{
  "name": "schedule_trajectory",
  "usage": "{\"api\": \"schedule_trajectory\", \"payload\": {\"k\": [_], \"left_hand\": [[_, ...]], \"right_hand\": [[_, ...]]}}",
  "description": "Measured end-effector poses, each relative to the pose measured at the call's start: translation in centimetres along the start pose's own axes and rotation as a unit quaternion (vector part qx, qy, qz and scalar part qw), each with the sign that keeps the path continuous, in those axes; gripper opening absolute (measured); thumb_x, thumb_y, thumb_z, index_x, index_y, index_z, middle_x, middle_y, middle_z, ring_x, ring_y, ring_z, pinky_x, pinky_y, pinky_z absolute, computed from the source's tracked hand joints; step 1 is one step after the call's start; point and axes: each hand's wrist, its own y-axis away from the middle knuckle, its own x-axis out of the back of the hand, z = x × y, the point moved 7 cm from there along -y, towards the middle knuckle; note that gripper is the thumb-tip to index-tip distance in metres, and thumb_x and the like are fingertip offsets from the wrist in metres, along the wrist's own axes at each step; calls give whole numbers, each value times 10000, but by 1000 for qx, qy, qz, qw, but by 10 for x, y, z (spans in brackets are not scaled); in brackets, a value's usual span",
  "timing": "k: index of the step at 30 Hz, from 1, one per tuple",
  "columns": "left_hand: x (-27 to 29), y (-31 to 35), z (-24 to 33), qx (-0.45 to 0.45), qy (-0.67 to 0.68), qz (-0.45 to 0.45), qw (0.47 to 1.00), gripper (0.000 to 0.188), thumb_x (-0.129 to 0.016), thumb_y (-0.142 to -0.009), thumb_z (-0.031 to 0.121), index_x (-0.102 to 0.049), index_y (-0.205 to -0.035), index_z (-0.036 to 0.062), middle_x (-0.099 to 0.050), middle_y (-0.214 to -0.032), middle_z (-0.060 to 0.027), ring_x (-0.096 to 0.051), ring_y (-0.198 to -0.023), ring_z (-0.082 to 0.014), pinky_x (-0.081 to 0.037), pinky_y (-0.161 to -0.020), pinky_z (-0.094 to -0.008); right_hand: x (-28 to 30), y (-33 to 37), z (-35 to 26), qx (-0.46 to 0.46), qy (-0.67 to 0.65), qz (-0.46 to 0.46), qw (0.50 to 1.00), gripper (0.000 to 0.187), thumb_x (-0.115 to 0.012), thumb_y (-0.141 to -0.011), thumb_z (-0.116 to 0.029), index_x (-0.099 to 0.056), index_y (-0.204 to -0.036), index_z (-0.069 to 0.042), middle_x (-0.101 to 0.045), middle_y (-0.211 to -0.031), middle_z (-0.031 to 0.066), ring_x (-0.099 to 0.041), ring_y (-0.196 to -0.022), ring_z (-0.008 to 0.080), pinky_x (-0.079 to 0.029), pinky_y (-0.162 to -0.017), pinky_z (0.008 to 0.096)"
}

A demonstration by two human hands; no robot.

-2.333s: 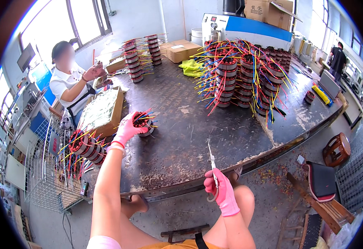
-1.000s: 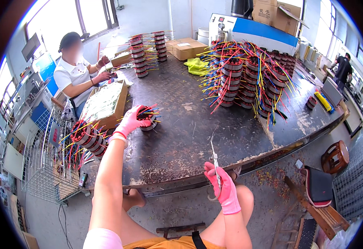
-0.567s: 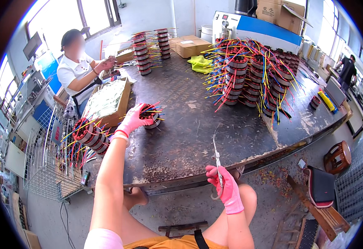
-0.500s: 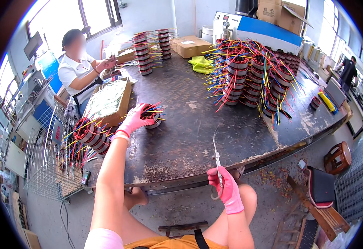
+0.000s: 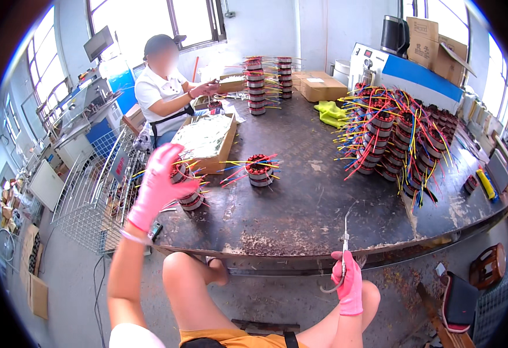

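Observation:
My left hand (image 5: 156, 188), in a pink glove, is raised at a short stack of wound motor stators (image 5: 191, 201) by the table's left edge. Its thumb and fingers are spread apart and partly hide the stack. A single stator (image 5: 260, 172) with red windings and red, yellow and blue leads stands upright to the right of that stack, untouched. My right hand (image 5: 350, 284), also pink-gloved, is closed around a slim metal tool (image 5: 345, 242) with a long thin bent tip and a curved tail. The tip points away from me over the table's front edge.
Tall stator stacks (image 5: 376, 136) with tangled leads fill the right side; other stacks (image 5: 256, 87) stand at the back. An open cardboard box (image 5: 222, 153) is at the left. A seated person (image 5: 164, 95) works beyond it. A wire cart (image 5: 94, 197) adjoins the table's left side.
My left hand has let go of the single stator, which stays on the table, and has moved left to the short stack. My right hand keeps the tool. The whole view has shifted.

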Motion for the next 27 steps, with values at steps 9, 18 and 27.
{"api": "schedule_trajectory", "payload": {"k": [9, 18, 27], "left_hand": [[-25, 17, -123, 228, 155, -171, 946, 1095, -933, -557, 243, -371, -1437, -85, -549, -1361, -211, -536, -1265, -269, -407, -1088, -343], [-26, 23, 39, 33, 181, -165, 969, 975, -907, -556, 293, -471, -1371, -18, -582, -1274, -189, -581, -1181, -323, -460, -1012, -393], [-145, 106, 53, 35, 220, -265, 938, 980, -891, -534, 378, -493, -1344, -6, -576, -1253, -200, -558, -1165, -371, -455, -999, -418]], "right_hand": [[-30, -2, -8, 33, 22, -36, 999, 411, -565, -1006, -315, -636, -1132, 70, -481, -593, -33, -392, -496, 45, -274, -431, 207], [-48, 67, -20, -32, 99, -74, 992, 436, -508, -1024, -325, -592, -1192, 68, -452, -599, -41, -384, -528, 47, -280, -485, 200], [-77, 126, 38, -179, 165, -99, 965, 400, -520, -1020, -340, -584, -1251, -18, -459, -638, -68, -363, -564, 22, -256, -491, 193]]}}
